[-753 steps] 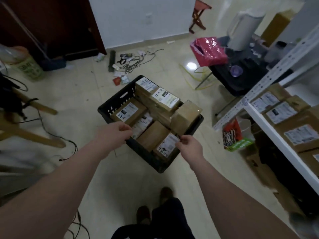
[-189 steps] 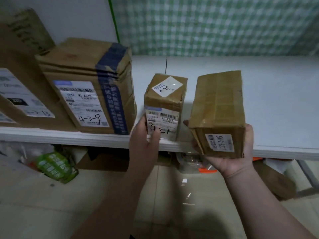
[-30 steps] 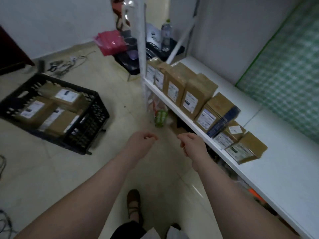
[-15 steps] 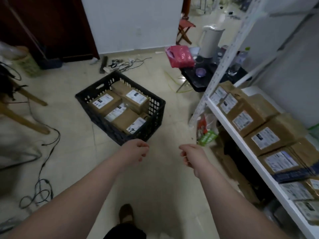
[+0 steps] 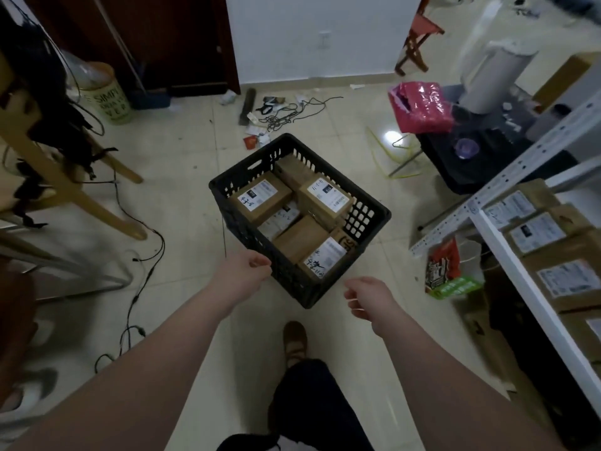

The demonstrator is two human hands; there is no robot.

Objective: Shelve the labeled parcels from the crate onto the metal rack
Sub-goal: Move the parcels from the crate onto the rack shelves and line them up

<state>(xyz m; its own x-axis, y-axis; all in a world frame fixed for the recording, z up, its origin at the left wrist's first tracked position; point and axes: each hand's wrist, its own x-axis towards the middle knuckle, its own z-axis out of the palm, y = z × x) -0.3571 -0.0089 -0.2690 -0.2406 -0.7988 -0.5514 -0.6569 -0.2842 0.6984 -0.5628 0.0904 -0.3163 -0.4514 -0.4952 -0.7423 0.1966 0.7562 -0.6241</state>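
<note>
A black plastic crate (image 5: 370, 219) stands on the tiled floor in front of me, holding several brown labeled parcels, among them one marked in pen (image 5: 260, 198) and one with a large white label (image 5: 326, 195). My left hand (image 5: 244, 271) hovers at the crate's near left corner, fingers loosely curled and holding nothing. My right hand (image 5: 367, 296) hangs just short of the crate's near right side, also empty with loosely curled fingers. The white metal rack (image 5: 507, 255) runs along the right, with several labeled parcels (image 5: 536, 234) standing on its shelf.
Wooden easel legs (image 5: 74, 196) and trailing black cables (image 5: 143, 255) lie at left. A tangle of wires (image 5: 286, 112) sits beyond the crate. A low black table (image 5: 481, 157) with a pink bag (image 5: 421, 107) stands at right. A snack bag (image 5: 444, 271) lies under the rack.
I have turned from the rack toward the crate and come closer; it now sits centred just ahead of my hands. Both hands stay empty and loosely curled.
</note>
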